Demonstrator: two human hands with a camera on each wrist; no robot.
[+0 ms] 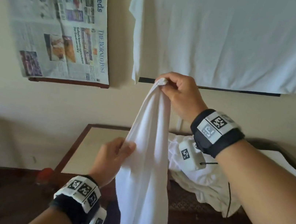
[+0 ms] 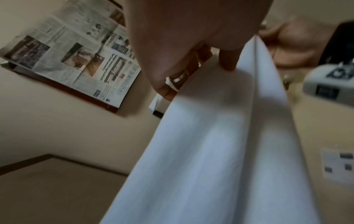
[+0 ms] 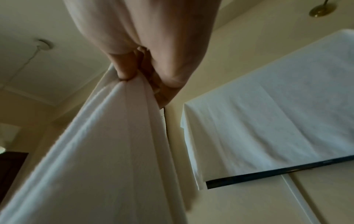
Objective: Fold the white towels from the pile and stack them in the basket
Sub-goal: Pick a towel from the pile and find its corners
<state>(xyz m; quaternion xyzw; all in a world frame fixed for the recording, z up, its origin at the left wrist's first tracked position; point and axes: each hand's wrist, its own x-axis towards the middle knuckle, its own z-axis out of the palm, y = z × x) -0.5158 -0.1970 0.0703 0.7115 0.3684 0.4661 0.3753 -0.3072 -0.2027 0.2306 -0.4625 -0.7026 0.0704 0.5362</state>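
My right hand point(image 1: 176, 95) pinches a bunched corner of a white towel point(image 1: 146, 169) between thumb and curled fingers, holding it high so the cloth hangs in long folds; my left hand point(image 1: 112, 161) grips the towel's left edge lower down, thumb on the front of the cloth and fingers point(image 2: 227, 60) tucked behind it; the towel hangs in the air in front of the table point(image 1: 83, 152), touching nothing else that I can see. Behind it, to the right, the pile point(image 1: 203, 175) of white towels lies rumpled on the table's far side. Beyond, a newspaper point(image 1: 60, 22) and a white sheet point(image 1: 222, 34) hang on the wall. I judge the task to be at an early stage for this towel: it is lifted and being sorted out by its edges, no fold is made yet, the pile waits, and the basket shows in none of my views, so I cannot tell how many are stacked.
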